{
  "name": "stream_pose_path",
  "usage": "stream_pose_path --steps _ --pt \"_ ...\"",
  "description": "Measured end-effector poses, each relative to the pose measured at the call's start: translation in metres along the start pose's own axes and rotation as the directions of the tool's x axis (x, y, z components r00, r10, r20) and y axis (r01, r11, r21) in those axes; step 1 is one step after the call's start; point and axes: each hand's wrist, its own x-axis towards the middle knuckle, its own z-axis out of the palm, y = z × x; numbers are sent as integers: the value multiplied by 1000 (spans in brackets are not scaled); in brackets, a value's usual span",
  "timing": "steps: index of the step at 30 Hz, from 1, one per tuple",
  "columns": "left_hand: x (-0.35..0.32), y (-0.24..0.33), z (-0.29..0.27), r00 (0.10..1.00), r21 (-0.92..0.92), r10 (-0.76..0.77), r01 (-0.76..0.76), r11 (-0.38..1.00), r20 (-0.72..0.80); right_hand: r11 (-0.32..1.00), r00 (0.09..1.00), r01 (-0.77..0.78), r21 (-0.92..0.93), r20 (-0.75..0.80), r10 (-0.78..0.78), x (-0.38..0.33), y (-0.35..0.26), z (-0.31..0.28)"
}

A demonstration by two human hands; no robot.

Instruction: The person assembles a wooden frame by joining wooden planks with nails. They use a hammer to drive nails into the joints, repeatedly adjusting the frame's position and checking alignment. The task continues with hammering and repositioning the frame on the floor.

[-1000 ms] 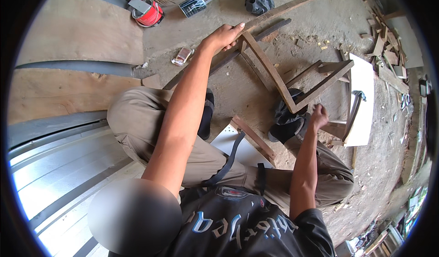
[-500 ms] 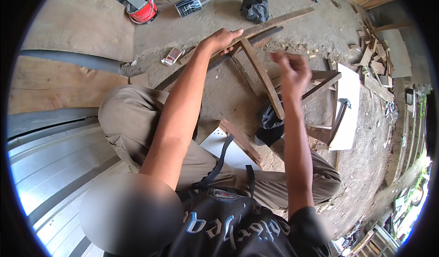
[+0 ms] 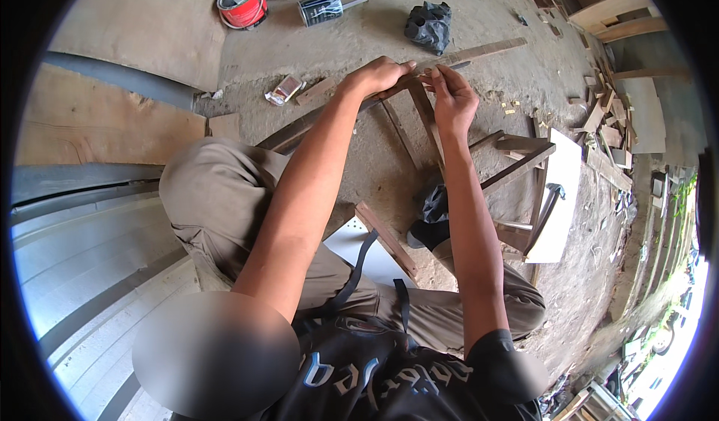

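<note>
Wooden frame lies on the dirt floor before the seated person's knees, partly assembled. At its far corner, left hand clamps the joint; right hand pinches something small there, perhaps a nail. Hammer lies unused on a white board.

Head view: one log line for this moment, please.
left hand: grips wooden frame corner | right hand: pinches small item at same corner | hammer: lies on white board
</note>
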Motion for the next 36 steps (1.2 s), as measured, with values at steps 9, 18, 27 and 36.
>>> stream_pose_path --steps 9,18,27,36 --pt "2 -7 1 1000 -51 -7 6 999 -19 808 927 352 -473 54 -372 -9 2 19" --pt "-1 -3 -1 994 -190 -7 27 981 109 670 865 463 -580 130 -485 -4 12 19" --pt "-14 14 -5 989 -123 -64 80 989 132 626 809 557 -546 186 -558 -5 9 17" --pt "-13 5 -3 1000 -59 13 -13 998 -6 640 814 550 -537 174 -554 -9 5 20"
